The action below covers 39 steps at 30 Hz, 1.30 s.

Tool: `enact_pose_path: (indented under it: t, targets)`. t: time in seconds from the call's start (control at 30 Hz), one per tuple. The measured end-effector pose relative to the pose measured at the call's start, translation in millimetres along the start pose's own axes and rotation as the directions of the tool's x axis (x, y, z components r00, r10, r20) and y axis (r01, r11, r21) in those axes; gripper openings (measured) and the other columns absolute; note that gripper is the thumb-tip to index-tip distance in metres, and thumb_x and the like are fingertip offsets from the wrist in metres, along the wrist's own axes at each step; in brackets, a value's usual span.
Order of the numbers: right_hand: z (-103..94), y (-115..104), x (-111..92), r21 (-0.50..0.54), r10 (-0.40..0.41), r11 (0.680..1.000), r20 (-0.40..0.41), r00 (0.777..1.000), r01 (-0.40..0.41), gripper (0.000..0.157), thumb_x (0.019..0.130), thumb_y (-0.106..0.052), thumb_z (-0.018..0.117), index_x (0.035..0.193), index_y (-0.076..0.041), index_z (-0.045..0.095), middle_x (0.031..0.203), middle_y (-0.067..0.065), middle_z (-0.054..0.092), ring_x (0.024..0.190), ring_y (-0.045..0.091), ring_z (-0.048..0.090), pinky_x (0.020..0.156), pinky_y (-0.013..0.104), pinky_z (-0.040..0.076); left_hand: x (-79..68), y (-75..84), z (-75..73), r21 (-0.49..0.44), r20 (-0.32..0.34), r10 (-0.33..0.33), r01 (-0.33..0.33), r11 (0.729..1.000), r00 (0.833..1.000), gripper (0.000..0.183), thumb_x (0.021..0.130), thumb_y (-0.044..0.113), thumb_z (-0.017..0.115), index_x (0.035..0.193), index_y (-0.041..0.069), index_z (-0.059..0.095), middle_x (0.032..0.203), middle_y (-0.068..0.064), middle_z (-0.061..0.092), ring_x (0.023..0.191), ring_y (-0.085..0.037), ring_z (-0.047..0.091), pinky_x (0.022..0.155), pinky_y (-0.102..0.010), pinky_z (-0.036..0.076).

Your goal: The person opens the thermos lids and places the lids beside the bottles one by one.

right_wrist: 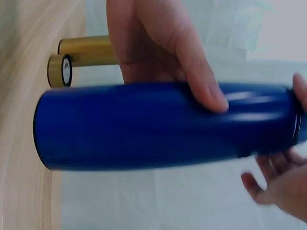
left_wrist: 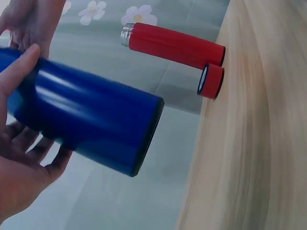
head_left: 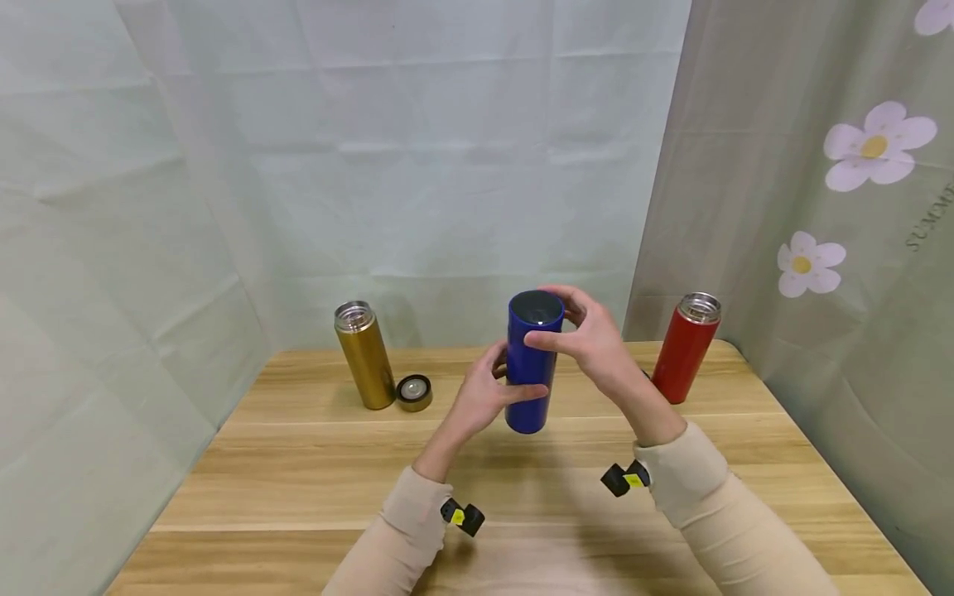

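A blue vacuum flask (head_left: 531, 364) with a dark lid top (head_left: 537, 308) is held upright above the table in the head view. My left hand (head_left: 480, 399) grips its body, thumb across the front and fingers behind. Higher up, my right hand (head_left: 595, 341) holds the lid end between thumb and fingers. The flask's base (left_wrist: 147, 136) hangs free of the tabletop in the left wrist view. In the right wrist view, a seam shows near the lid (right_wrist: 302, 127), beside the right hand's fingers.
An uncapped gold flask (head_left: 365, 360) stands at the back left, its lid (head_left: 414, 393) lying beside it. At the back right is an uncapped red flask (head_left: 686, 352); its red lid (left_wrist: 211, 80) sits next to it. Curtains surround the wooden table (head_left: 298, 488).
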State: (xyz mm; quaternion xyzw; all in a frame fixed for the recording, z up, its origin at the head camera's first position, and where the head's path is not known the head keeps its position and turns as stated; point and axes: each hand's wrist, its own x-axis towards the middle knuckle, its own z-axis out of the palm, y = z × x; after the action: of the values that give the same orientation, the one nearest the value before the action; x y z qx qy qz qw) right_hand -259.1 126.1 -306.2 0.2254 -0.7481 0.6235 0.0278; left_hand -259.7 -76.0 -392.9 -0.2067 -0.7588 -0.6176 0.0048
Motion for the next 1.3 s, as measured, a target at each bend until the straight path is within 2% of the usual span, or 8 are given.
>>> enact_pose_path:
  t: [0.17,0.3,0.43,0.6,0.73,0.87,1.0,1.3]
  targets:
    - [-9.5,0,1,0.071,-0.033,0.997,0.112,0.993,0.025,0.066,0.088,-0.021,0.082,0.148,-0.015,0.055,0.138,0.009,0.063,0.128,0.031,0.059,0.108,0.061,0.044,-0.8,1.8,-3.5,-0.025,0.073,0.004,-0.002,1.0,0.997,0.082,0.083,0.034,0.089,0.155,0.028,0.048,0.142,-0.004,0.061,0.129,-0.028,0.06,0.108,-0.057,0.047]
    - [-9.8,2,0,0.059,-0.04,0.998,0.123,0.992,0.033,0.067,0.092,-0.03,0.078,0.152,-0.019,0.052,0.142,0.008,0.062,0.131,0.031,0.058,0.11,0.064,0.042,-1.5,3.1,-1.1,-0.04,0.054,0.004,-0.002,0.999,0.999,0.082,0.084,0.036,0.088,0.154,0.027,0.048,0.141,-0.003,0.061,0.129,-0.029,0.06,0.108,-0.057,0.047]
    - [-3.4,5,-2,0.037,-0.042,0.999,0.086,0.995,0.039,0.07,0.095,-0.036,0.074,0.157,-0.02,0.046,0.149,0.008,0.056,0.139,0.036,0.051,0.111,0.069,0.038,-1.9,2.1,3.2,-0.033,-0.008,-0.005,0.004,0.999,1.0,0.084,0.083,0.039,0.089,0.155,0.024,0.047,0.141,-0.004,0.062,0.129,-0.029,0.06,0.108,-0.056,0.048]
    - [9.5,6,-3,-0.009,-0.015,1.0,-0.026,1.0,0.015,0.076,0.092,-0.041,0.078,0.156,-0.018,0.044,0.149,0.01,0.055,0.139,0.039,0.048,0.108,0.071,0.04,-1.5,-0.2,7.6,0.005,-0.081,-0.013,0.013,1.0,0.997,0.084,0.083,0.042,0.089,0.153,0.02,0.049,0.14,-0.004,0.063,0.127,-0.028,0.061,0.106,-0.054,0.05]
    - [16.0,7,-2,-0.002,-0.001,1.0,-0.09,0.996,0.001,0.072,0.091,-0.032,0.081,0.153,-0.017,0.048,0.145,0.011,0.058,0.136,0.037,0.05,0.106,0.068,0.043,-0.9,0.1,8.9,0.033,-0.102,-0.015,0.019,0.999,0.995,0.081,0.082,0.039,0.09,0.15,0.017,0.051,0.138,-0.005,0.063,0.127,-0.028,0.062,0.105,-0.054,0.05]
    - [15.4,5,-2,0.006,-0.002,1.0,-0.104,0.995,0.003,0.069,0.09,-0.025,0.082,0.151,-0.014,0.052,0.142,0.012,0.06,0.137,0.034,0.051,0.108,0.068,0.042,-0.6,1.3,7.6,0.045,-0.092,-0.018,0.022,0.999,0.996,0.081,0.082,0.037,0.09,0.149,0.015,0.051,0.138,-0.007,0.063,0.127,-0.029,0.061,0.105,-0.053,0.051]
    - [8.1,3,0,0.02,-0.012,1.0,-0.057,0.998,0.013,0.069,0.09,-0.028,0.084,0.15,-0.013,0.054,0.141,0.011,0.063,0.137,0.031,0.052,0.112,0.067,0.039,-0.6,3.5,3.9,0.041,-0.062,-0.017,0.019,0.999,0.998,0.084,0.082,0.04,0.089,0.152,0.015,0.049,0.14,-0.008,0.062,0.128,-0.03,0.06,0.106,-0.055,0.05]
    - [-13.8,5,6,0.047,-0.029,0.999,0.172,0.985,0.021,0.064,0.093,-0.031,0.076,0.152,-0.02,0.053,0.137,0.009,0.066,0.123,0.031,0.063,0.109,0.061,0.044,-0.6,3.6,-2.2,-0.006,0.034,-0.004,0.004,1.0,0.999,0.083,0.082,0.034,0.09,0.153,0.02,0.048,0.139,-0.005,0.062,0.128,-0.026,0.06,0.11,-0.055,0.046]
